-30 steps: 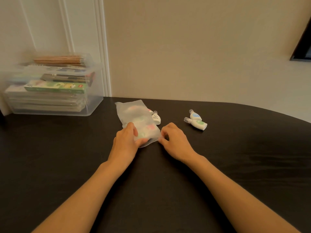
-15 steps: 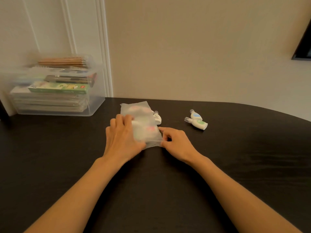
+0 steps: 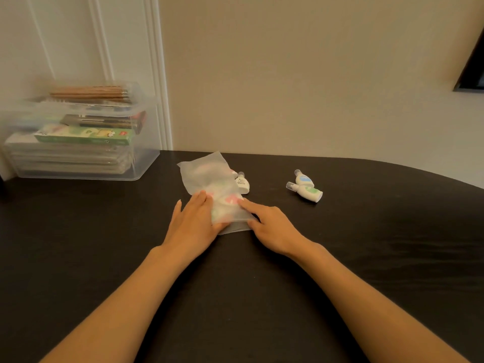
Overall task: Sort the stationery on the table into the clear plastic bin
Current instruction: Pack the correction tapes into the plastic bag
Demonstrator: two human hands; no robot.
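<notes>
A frosted plastic bag [image 3: 207,176] with pink and green items inside lies in the middle of the black table [image 3: 78,244]. My left hand [image 3: 192,224] rests flat against the bag's near left side, fingers straight, thumb at the near edge. My right hand [image 3: 272,227] holds the bag's near right corner, with the index finger stretched over the bag and the thumb at its edge. A small white bottle [image 3: 243,183] touches the bag's right side. Two more small bottles, one blue-labelled [image 3: 303,178] and one green-labelled [image 3: 310,193], lie together further right. The clear plastic bin [image 3: 142,163] stands at the back left.
The bin holds stacked notebooks, a green box [image 3: 86,136], dark boxes and a bundle of pencils [image 3: 89,91] on top. The wall runs right behind the table. The table's curved edge falls away at the far right. A dark frame corner [image 3: 471,74] hangs on the wall at the right.
My left hand slid from on top of the bag down to its near left side. My right index finger stretched out over the bag. The bottles stayed put.
</notes>
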